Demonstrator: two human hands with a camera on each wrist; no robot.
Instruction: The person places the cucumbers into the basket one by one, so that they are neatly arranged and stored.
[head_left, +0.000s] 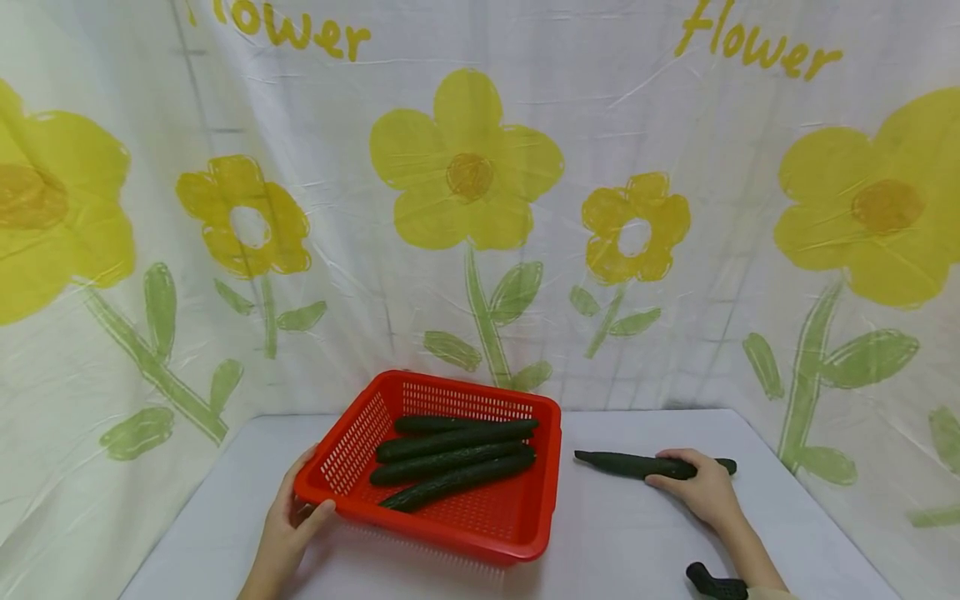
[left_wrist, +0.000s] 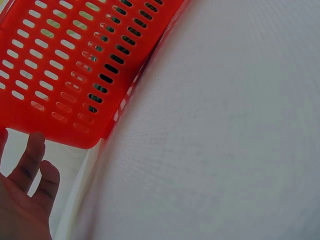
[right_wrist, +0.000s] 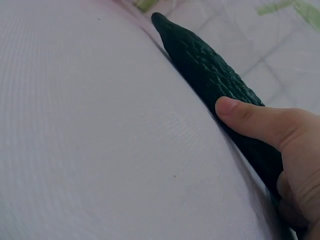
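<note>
A red plastic basket (head_left: 551, 500) with slotted sides stands left of centre on the table, and several dark green cucumbers (head_left: 450, 464) lie in it side by side. My left hand (head_left: 288, 521) grips the basket's near-left corner, thumb at the front rim and fingers along the left side. In the left wrist view, some fingers (left_wrist: 47, 182) show just beyond the rim. To the right of the basket, my right hand (head_left: 705, 487) holds a single cucumber (head_left: 622, 464) from above, thumb on its near side. The cucumber (right_wrist: 205, 65) lies along the white surface, its narrow end pointing left toward the basket.
A white cloth covers the table (head_left: 615, 542). Behind it and at both sides hangs a white curtain (head_left: 337, 167) printed with yellow flowers. A black device (head_left: 716, 582) sits at my right wrist.
</note>
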